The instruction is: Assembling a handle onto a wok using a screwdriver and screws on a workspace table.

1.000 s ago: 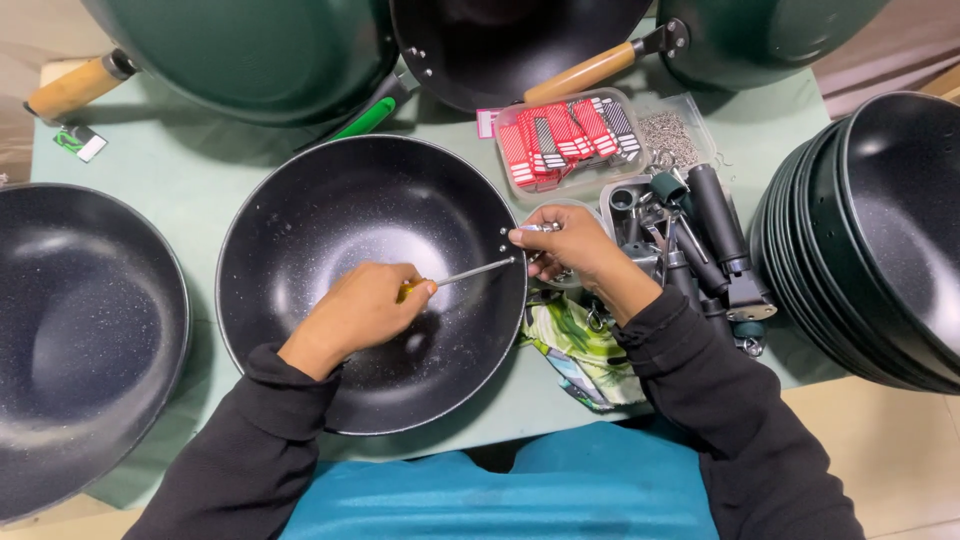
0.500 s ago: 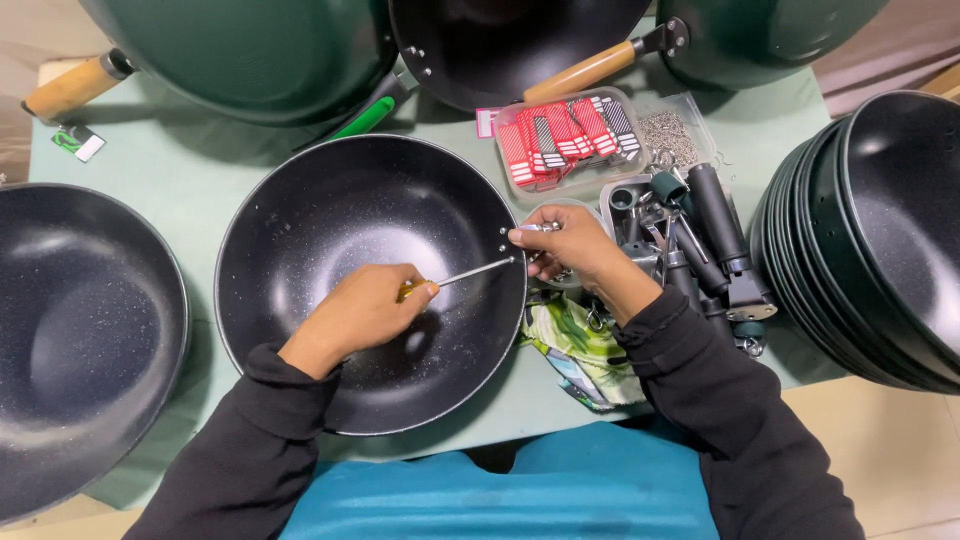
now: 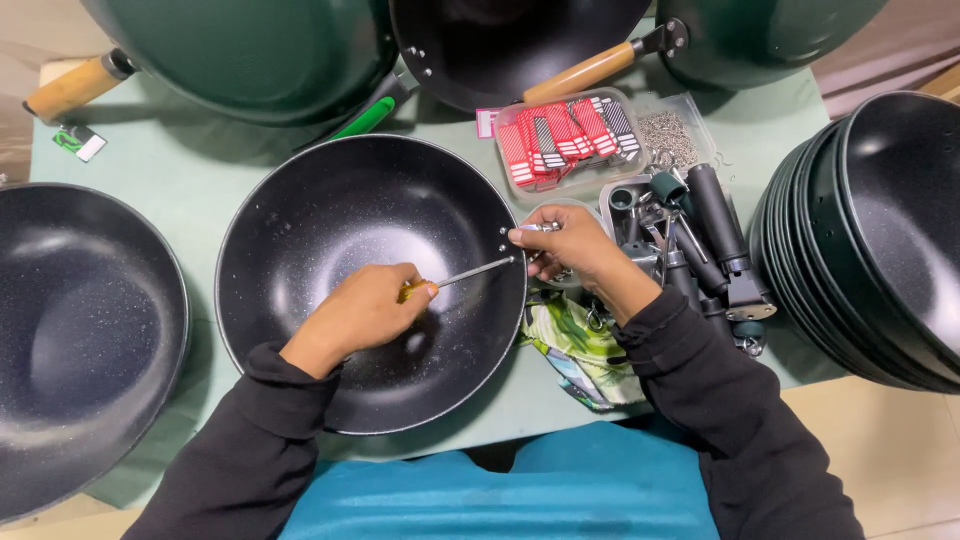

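Black speckled pan [image 3: 340, 250] sits mid-tabletop [image 3: 200, 170]. The left hand [image 3: 360, 312] has fingers wrapped round a screwdriver [image 3: 455, 277] aimed at the rim holes, while right hand [image 3: 570, 250] fingers pinch a small metal fitting outside the wall. If the tip slips, I reckon it scratches the coating. Clear tray of red packets [image 3: 560, 135] sits behind, bag of screws [image 3: 668, 135] beside it, green-and-white tag [image 3: 78, 142] far left.

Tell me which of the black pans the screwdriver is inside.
The middle pan, the one between the hands: the left hand holds the screwdriver across it, tip at its right wall.
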